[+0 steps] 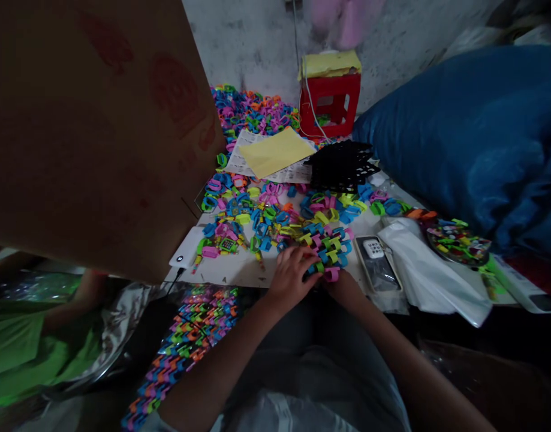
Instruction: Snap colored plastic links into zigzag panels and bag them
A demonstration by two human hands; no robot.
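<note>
At the table's front edge my left hand (292,277) has its fingers curled round the near left end of a bundle of plastic toy watches (331,247). The bundle is stacked in neat rows of pink, yellow, green and blue. My right hand (346,289) is against its near right end, close to a pink toy watch, and most of its fingers are hidden. Loose toy watches (266,216) lie heaped just beyond my left hand. One green toy watch (229,244) shows a dark face. More rows of stacked toy watches (189,336) lie below the table edge, left of my lap.
A large cardboard box (99,138) blocks the left side. Behind are a yellow sheet (277,153), black netted pieces (340,165) and a red stool (331,102). To the right lie a phone-like case (378,264), plastic bags (419,258) and a blue sack (473,138). Another person's arm (72,300) shows at left.
</note>
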